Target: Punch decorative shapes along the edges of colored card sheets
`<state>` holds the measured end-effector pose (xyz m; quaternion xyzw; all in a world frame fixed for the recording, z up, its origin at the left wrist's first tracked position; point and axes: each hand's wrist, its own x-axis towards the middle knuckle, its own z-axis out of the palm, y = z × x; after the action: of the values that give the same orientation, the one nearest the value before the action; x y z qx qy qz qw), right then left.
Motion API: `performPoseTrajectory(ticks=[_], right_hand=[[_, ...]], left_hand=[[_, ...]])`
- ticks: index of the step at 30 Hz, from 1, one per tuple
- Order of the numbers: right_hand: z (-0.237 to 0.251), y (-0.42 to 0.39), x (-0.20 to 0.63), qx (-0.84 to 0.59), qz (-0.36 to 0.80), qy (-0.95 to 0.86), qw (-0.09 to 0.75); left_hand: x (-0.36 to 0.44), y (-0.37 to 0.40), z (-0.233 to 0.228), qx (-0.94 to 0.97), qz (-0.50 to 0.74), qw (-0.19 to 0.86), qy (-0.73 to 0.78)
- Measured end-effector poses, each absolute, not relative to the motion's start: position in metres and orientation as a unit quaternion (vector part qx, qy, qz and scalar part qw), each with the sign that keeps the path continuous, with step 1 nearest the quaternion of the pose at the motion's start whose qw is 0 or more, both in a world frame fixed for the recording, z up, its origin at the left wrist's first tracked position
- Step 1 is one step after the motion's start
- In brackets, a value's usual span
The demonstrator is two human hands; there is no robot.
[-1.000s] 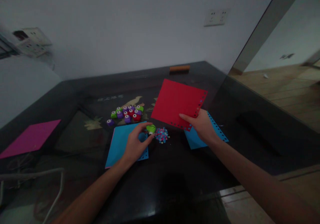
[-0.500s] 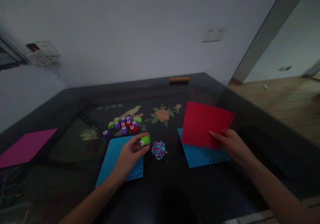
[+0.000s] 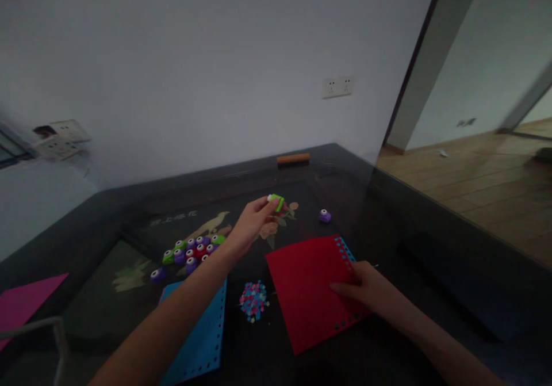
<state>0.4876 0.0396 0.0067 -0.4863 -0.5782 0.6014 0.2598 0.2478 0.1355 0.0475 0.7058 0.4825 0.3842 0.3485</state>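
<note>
My left hand (image 3: 254, 220) pinches a small green craft punch (image 3: 276, 202) with a white button, held over the flower picture on the dark table. Beyond the red sheet of paper (image 3: 308, 288), a purple punch (image 3: 325, 216) stands alone. My right hand (image 3: 366, 287) grips the red sheet by its right side, thumb on top. Small punched holes run along two of its edges. A strip of blue paper (image 3: 346, 249) peeks out behind it. Below my left forearm lies another blue sheet (image 3: 204, 340), partly covered, with holes along its edges.
Several green, purple and red punches (image 3: 190, 253) cluster at the left. A heap of coloured paper confetti (image 3: 253, 299) lies between the sheets. Pink paper (image 3: 32, 302) is at the far left, and a brown roll (image 3: 293, 159) rests by the wall.
My left hand has carried the green punch forward and to the right. The red sheet has come down over the right blue sheet, and the lone purple punch now shows. The view has shifted.
</note>
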Motion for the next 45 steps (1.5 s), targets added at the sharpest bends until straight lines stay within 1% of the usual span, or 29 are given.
performPoseTrajectory(ticks=[5, 10, 14, 22, 26, 29, 32, 37, 38, 39, 41, 45], right_hand=[[0.008, 0.037, 0.488, -0.487, 0.571, -0.603, 0.269], [0.011, 0.034, 0.488, -0.551, 0.518, -0.594, 0.275], [0.011, 0.035, 0.488, -0.522, 0.553, -0.596, 0.258], [0.009, 0.037, 0.488, -0.491, 0.578, -0.594, 0.267], [0.003, 0.042, 0.491, -0.493, 0.585, -0.579, 0.282], [-0.002, 0.043, 0.494, -0.477, 0.606, -0.564, 0.295], [-0.002, 0.042, 0.495, -0.464, 0.625, -0.551, 0.299], [0.0, 0.041, 0.495, -0.486, 0.625, -0.523, 0.316], [0.0, 0.042, 0.495, -0.491, 0.622, -0.516, 0.324], [-0.002, 0.042, 0.495, -0.496, 0.619, -0.511, 0.332], [-0.005, 0.043, 0.496, -0.499, 0.619, -0.501, 0.342], [-0.012, 0.045, 0.496, -0.495, 0.627, -0.493, 0.345]], left_hand=[[0.296, 0.194, 0.017, 0.763, 0.311, 0.259, 0.505], [0.313, 0.209, -0.015, 0.791, 0.274, 0.201, 0.508], [0.311, 0.209, -0.027, 0.791, 0.267, 0.184, 0.518], [0.32, 0.21, -0.035, 0.792, 0.276, 0.183, 0.513], [0.314, 0.209, -0.033, 0.773, 0.312, 0.2, 0.516], [0.295, 0.2, -0.026, 0.744, 0.351, 0.214, 0.527], [0.268, 0.179, -0.013, 0.712, 0.385, 0.249, 0.532], [0.24, 0.115, 0.01, 0.657, 0.402, 0.366, 0.523], [0.238, 0.101, 0.012, 0.623, 0.414, 0.425, 0.511], [0.237, 0.088, 0.013, 0.602, 0.411, 0.469, 0.499], [0.237, 0.067, 0.012, 0.598, 0.384, 0.51, 0.484], [0.239, 0.048, 0.004, 0.609, 0.326, 0.527, 0.496]])
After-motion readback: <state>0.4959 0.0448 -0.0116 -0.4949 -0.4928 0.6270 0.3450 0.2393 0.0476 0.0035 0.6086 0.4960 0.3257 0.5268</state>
